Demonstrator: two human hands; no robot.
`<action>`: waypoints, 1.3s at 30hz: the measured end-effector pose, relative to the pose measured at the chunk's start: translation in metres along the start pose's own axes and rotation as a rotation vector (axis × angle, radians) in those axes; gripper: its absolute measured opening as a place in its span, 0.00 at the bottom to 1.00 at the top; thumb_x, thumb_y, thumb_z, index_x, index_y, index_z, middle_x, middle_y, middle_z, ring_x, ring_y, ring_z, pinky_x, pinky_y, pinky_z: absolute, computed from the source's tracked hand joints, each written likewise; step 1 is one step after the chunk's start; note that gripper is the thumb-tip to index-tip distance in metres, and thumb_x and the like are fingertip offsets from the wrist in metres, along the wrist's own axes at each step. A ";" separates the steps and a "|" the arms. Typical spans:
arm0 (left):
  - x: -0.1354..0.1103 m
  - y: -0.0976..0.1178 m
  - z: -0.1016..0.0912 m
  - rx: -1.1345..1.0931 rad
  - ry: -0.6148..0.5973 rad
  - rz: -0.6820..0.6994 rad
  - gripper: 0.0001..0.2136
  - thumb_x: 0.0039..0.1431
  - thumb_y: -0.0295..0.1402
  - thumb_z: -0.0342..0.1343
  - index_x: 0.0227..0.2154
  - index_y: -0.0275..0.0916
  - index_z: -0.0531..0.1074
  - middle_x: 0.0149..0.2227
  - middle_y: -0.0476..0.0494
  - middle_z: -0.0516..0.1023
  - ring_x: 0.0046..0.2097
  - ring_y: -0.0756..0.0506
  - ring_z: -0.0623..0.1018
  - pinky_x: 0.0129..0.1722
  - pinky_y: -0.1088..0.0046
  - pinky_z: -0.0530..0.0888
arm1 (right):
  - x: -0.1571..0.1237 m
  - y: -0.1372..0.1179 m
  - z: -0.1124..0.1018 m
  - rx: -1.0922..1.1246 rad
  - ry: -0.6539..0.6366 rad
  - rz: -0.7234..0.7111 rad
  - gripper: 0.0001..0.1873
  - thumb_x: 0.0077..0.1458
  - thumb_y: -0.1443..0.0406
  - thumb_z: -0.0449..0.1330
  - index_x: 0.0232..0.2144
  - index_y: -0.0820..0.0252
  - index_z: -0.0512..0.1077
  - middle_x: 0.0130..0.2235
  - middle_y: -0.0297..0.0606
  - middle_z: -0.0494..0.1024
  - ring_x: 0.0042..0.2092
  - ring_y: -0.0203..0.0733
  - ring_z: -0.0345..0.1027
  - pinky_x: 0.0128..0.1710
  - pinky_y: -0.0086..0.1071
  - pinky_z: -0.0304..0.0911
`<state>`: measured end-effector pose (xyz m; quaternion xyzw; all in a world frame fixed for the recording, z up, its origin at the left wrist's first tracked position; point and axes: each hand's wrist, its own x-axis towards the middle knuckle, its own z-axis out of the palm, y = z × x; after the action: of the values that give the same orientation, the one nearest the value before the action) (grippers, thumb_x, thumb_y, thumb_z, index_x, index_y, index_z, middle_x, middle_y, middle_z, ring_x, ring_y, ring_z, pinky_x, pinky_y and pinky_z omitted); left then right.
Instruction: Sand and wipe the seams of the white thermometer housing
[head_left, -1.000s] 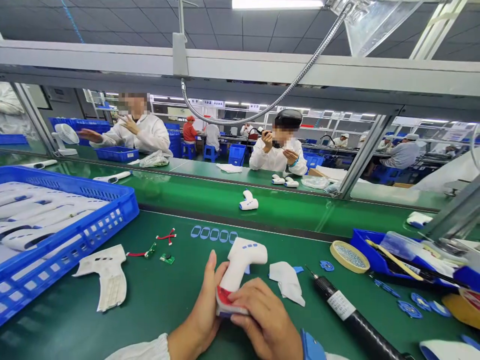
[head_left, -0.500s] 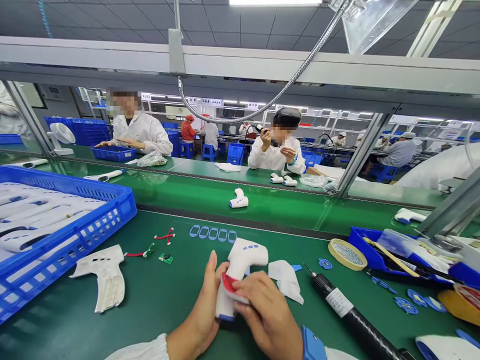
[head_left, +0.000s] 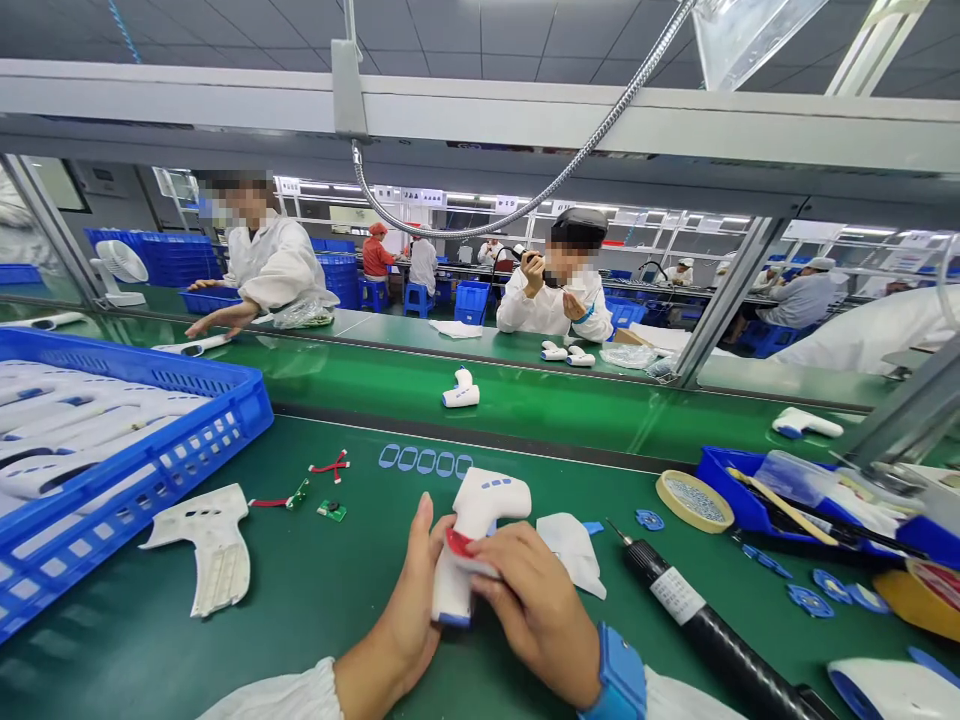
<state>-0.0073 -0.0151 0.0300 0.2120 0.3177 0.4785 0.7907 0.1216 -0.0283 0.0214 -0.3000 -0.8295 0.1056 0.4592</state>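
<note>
A white gun-shaped infrared thermometer with small blue marks on its side is in my left hand. The fingers of that hand wrap its handle and the thumb points up. My right hand is closed on a small red-and-white piece and holds it against the handle; its exact kind is partly hidden by the fingers. Just right of the thermometer lies a crumpled white sheet. An open white half-shell rests to the left, near a small green circuit board and red wires.
A blue crate of white shells stands left. Right lie a black electric screwdriver, a round dish of screws, blue rings and a blue tool bin. Beyond runs a green conveyor bearing thermometers; co-workers sit across.
My hands stay on the thermometer, with the right fingers covering more of the red piece. Thermometers on the belt have shifted left. The co-worker at left now reaches toward the belt.
</note>
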 end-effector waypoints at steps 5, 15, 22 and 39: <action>0.001 0.000 -0.002 0.010 0.024 -0.034 0.25 0.52 0.55 0.41 0.34 0.37 0.69 0.21 0.52 0.65 0.26 0.52 0.65 0.27 0.78 0.61 | -0.001 -0.001 0.002 0.021 -0.002 -0.041 0.06 0.56 0.71 0.52 0.37 0.63 0.67 0.36 0.41 0.73 0.36 0.41 0.61 0.34 0.35 0.64; 0.002 -0.001 -0.001 -0.020 0.031 -0.040 0.26 0.51 0.56 0.41 0.33 0.36 0.69 0.21 0.51 0.65 0.26 0.52 0.66 0.26 0.79 0.62 | -0.003 0.001 0.003 0.021 0.006 -0.034 0.06 0.55 0.72 0.53 0.36 0.63 0.67 0.37 0.41 0.73 0.37 0.41 0.61 0.34 0.34 0.64; 0.003 -0.001 -0.002 -0.004 0.030 -0.022 0.25 0.52 0.55 0.40 0.32 0.36 0.69 0.21 0.51 0.66 0.24 0.53 0.65 0.26 0.79 0.62 | -0.001 0.002 0.005 -0.015 0.024 0.017 0.09 0.55 0.72 0.52 0.39 0.62 0.67 0.37 0.40 0.73 0.37 0.42 0.61 0.35 0.35 0.63; 0.002 -0.001 -0.001 0.003 0.016 0.006 0.24 0.53 0.54 0.42 0.34 0.36 0.69 0.27 0.48 0.69 0.31 0.50 0.68 0.33 0.77 0.64 | -0.001 0.003 0.003 -0.037 0.034 0.028 0.09 0.55 0.72 0.52 0.39 0.61 0.67 0.36 0.39 0.73 0.37 0.41 0.62 0.35 0.35 0.64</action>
<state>-0.0072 -0.0136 0.0280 0.2103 0.3243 0.4821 0.7862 0.1204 -0.0262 0.0179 -0.3218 -0.8189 0.0916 0.4663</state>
